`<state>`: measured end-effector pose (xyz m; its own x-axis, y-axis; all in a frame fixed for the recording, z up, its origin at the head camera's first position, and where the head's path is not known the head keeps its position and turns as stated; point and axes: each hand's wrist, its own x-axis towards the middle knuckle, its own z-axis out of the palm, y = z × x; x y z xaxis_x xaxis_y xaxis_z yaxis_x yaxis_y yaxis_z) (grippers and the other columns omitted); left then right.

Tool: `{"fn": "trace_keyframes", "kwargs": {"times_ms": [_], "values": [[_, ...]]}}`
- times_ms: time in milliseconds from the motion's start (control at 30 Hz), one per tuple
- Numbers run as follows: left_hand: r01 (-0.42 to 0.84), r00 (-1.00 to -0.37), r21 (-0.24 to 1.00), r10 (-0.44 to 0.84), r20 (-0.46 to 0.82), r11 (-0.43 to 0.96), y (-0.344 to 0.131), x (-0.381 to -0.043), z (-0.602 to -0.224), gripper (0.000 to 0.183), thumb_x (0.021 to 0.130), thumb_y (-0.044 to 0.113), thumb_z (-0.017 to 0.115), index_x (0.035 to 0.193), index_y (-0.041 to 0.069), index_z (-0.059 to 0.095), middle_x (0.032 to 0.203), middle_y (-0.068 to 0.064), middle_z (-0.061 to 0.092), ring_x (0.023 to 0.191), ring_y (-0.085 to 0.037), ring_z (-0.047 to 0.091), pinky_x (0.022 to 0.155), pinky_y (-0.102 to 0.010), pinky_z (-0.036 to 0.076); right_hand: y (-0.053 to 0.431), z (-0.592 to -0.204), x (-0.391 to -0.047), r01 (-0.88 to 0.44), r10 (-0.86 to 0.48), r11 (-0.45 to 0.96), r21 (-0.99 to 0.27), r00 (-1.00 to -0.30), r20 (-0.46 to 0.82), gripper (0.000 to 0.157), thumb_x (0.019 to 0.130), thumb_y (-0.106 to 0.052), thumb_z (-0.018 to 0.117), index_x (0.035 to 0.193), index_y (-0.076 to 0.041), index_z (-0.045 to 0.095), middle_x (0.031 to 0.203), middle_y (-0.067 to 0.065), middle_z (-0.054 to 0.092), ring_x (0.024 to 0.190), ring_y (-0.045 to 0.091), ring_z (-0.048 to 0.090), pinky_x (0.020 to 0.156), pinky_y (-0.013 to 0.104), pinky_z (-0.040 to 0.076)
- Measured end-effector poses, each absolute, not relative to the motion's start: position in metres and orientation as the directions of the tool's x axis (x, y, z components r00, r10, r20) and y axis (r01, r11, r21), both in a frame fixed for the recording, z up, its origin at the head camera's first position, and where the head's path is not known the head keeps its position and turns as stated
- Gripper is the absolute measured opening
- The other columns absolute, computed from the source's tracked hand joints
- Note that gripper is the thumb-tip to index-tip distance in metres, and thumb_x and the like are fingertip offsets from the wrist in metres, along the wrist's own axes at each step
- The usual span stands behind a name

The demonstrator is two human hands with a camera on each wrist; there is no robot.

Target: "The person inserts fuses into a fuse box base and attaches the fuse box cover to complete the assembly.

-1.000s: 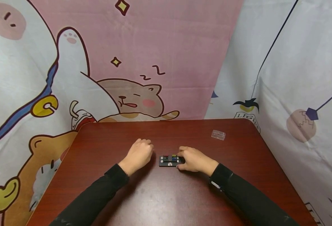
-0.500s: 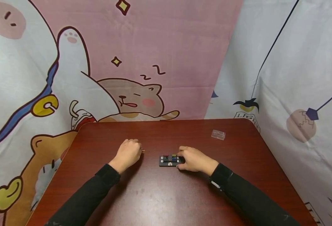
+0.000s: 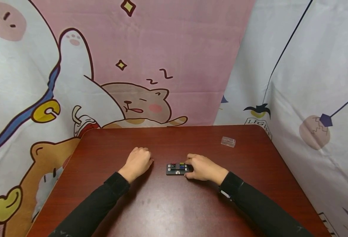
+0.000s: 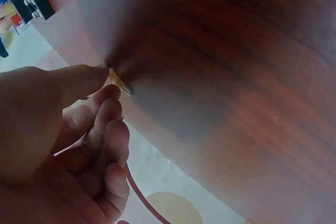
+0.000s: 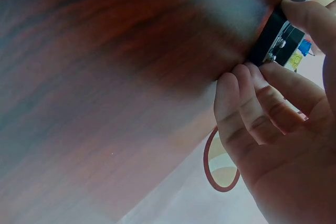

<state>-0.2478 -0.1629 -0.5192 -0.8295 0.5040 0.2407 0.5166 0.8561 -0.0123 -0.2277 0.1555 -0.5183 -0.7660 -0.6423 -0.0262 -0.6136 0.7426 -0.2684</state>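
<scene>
A black fuse block point(image 3: 174, 169) with small red, yellow and blue blade fuses in its top lies on the table. My right hand point(image 3: 205, 167) grips its right end, thumb on the near side and fingers on the far side. The right wrist view shows the thumb and fingers about the end of the fuse block point(image 5: 278, 40). Left of the block is my left hand point(image 3: 137, 162), apart from it. In the left wrist view, its thumb and forefinger pinch a small amber blade fuse point(image 4: 118, 81) with metal prongs, close over the tabletop. The other fingers are curled loosely.
A clear plastic cover point(image 3: 228, 142) lies at the back right of the brown wooden table point(image 3: 174, 204). Behind the table's far edge hangs a printed cloth point(image 3: 191, 65) with cartoon animals.
My left hand has moved left, away from the fuse block, then slightly back to the right, with the amber fuse in its fingertips. The right hand and the block have stayed put.
</scene>
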Motion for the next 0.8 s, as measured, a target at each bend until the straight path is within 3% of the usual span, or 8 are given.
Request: {"fn": "trace_keyframes", "kwargs": {"times_ms": [533, 800], "values": [[0.512, -0.841, -0.011, 0.503, 0.197, 0.859, -0.1638, -0.2467, -0.5138, 0.025, 0.087, 0.014, 0.081, 0.064, 0.014, 0.071, 0.069, -0.004, 0.065, 0.07, -0.027, 0.066, 0.068, -0.04, 0.047, 0.1552, -0.5173, -0.2283, -0.609, -0.641, 0.742, -0.28, -0.767, -0.032, 0.053, 0.088, -0.049, 0.079, 0.124, -0.011, 0.077, 0.105, -0.005, 0.058, 0.087, 0.012, 0.057, 0.082, 0.037, 0.055], [0.542, -0.827, 0.006, 0.532, 0.184, 0.84, -0.1663, -0.2484, -0.5165, 0.022, 0.089, 0.011, 0.078, 0.068, 0.012, 0.072, 0.069, -0.004, 0.063, 0.068, -0.026, 0.066, 0.069, -0.041, 0.048, 0.1557, -0.5174, -0.2274, -0.6, -0.634, 0.749, -0.281, -0.772, -0.041, 0.054, 0.088, -0.05, 0.079, 0.125, -0.01, 0.077, 0.107, -0.004, 0.059, 0.089, 0.013, 0.058, 0.084, 0.038, 0.055]]}}
